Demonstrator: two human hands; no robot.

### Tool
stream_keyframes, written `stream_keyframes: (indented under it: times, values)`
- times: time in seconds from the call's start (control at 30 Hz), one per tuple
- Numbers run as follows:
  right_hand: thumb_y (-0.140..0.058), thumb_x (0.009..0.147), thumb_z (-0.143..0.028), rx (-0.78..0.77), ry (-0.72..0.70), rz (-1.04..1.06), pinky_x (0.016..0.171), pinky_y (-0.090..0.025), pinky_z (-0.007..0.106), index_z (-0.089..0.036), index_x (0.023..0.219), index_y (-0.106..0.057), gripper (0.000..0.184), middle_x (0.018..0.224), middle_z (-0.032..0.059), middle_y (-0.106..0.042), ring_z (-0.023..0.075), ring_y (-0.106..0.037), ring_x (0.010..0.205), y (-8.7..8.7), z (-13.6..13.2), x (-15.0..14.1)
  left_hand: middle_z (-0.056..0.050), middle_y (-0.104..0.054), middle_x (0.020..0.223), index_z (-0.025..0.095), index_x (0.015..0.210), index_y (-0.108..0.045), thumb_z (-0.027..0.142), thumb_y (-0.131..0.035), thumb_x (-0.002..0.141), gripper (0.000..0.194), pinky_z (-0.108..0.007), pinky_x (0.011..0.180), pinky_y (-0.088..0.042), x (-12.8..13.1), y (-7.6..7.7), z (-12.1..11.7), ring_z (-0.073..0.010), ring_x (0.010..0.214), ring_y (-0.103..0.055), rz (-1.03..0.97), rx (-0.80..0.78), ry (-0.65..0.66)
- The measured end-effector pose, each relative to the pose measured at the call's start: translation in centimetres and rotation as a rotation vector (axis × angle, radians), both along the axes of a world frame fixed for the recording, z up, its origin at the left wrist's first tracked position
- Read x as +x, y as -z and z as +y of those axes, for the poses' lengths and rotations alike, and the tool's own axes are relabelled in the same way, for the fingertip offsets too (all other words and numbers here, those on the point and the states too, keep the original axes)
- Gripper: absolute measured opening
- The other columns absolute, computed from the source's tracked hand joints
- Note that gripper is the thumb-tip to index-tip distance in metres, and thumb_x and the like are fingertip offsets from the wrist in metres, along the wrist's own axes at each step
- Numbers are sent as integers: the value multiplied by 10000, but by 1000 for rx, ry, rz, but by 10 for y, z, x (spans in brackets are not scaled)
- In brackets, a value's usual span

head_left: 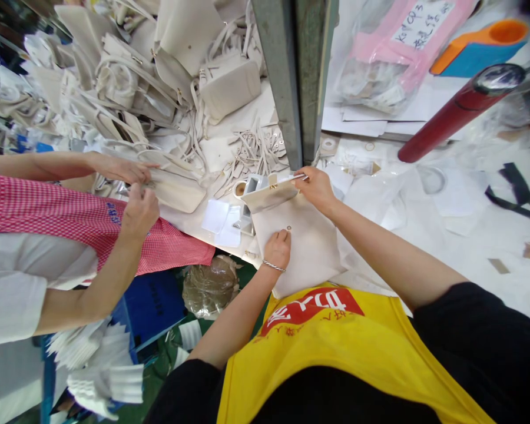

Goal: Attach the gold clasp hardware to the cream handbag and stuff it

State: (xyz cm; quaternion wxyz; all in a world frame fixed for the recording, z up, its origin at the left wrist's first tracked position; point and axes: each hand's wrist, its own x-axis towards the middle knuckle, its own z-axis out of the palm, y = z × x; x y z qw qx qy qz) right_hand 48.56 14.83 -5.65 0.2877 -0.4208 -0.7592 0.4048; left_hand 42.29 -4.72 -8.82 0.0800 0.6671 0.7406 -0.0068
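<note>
1. The right hand [315, 188] is closed, pinching the edge of a cream flap [265, 197] with a gold clasp [272, 181] on it. A thin metal rod [299, 177] runs along the flap's top edge, though whether it is held cannot be told. A slackened pinch could let the flap drop, and the rod or clasp could then scratch the pale finish.
2. The left hand [277, 248] presses its fingertips onto a cream bag panel [307, 247], just beside a small metal eyelet [288, 227]. Whether those fingers pinch anything cannot be told. Uneven pressure could shift the panel out of line with the flap, and the bangle [274, 266] on that wrist could rub the panel.
3. The panel lies on a white-covered surface [183, 219], its lower end close to the person's yellow apron [311, 347]. Leaning in could rumple or drag it.
4. Just left of the flap stand a small metal fixture [251, 188] and a tape roll [239, 189], beside clear plastic sheets [223, 224]. A careless sweep of the flap could knock them.
5. Farther off, loose straps [251, 153] could tangle, and a co-worker's hands [121, 169], working on a similar bag [176, 191], could collide with the work.
</note>
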Motion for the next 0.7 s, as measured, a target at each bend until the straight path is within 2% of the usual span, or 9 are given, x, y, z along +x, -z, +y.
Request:
stream_keyframes:
  times: [0.07,0.17,0.2,0.27,0.3,0.37,0.43,0.57,0.7]
  values:
    - [-506,679,-288,52,9,-60,744,-413,322,-165,844,-597,225,847,51,-593,191,-532,787,-3,6,-6,-88,-503,988,167,996,-508,194,-378,806,232,-321,799,-406,-8,-6,-3,-179,899,-466,-57,163,-155]
    - [-513,684,-316,82,32,-161,711,-418,329,-161,829,-597,228,815,62,-601,203,-536,758,-7,13,-12,-122,-474,1075,156,1043,-468,302,-547,705,377,-409,869,-367,-26,-11,-11,-236,1001,-442,-153,456,-625]
    - [-513,687,-332,87,45,-192,696,-420,328,-160,817,-597,232,796,63,-604,206,-538,748,-9,15,-14,-126,-491,1053,147,1050,-454,331,-600,652,463,-423,856,-377,-32,-11,-13,-244,983,-461,-242,490,-786]
    - [-513,690,-369,103,74,-241,673,-422,327,-157,791,-594,248,757,64,-605,210,-540,734,-12,16,-14,-104,-560,917,135,998,-475,379,-660,566,530,-409,778,-429,-44,-7,-17,-227,852,-533,-553,396,-1033]
    - [-515,689,-387,110,83,-257,670,-422,327,-157,780,-593,259,744,65,-604,212,-541,733,-14,16,-14,-87,-586,846,136,953,-503,396,-672,542,515,-388,733,-452,-48,-4,-17,-211,778,-556,-746,290,-1093]
    - [-525,682,-411,117,95,-276,675,-421,332,-157,763,-590,274,723,67,-601,218,-541,741,-17,16,-12,-74,-615,769,141,852,-556,411,-688,512,453,-361,675,-474,-52,1,-16,-199,699,-575,-1070,95,-1118]
    - [-536,673,-419,111,104,-288,684,-421,342,-158,763,-587,281,716,68,-597,224,-540,750,-17,17,-10,-72,-630,750,135,785,-583,385,-709,483,412,-356,657,-484,-52,4,-12,-200,676,-582,-1268,33,-1103]
    - [-518,697,-364,101,130,-251,716,-420,364,-144,865,-570,282,794,84,-586,231,-536,787,-15,22,-6,-60,-634,693,107,762,-597,289,-737,432,402,-372,650,-489,-47,-6,-6,-188,606,-581,-1461,95,-1106]
    - [-528,694,-315,140,205,-187,747,-414,380,-127,1103,-440,458,1028,137,-495,242,-518,857,-30,14,11,-55,-643,752,110,818,-602,290,-731,453,426,-374,704,-479,-39,-33,-3,-187,657,-585,-1517,178,-999]
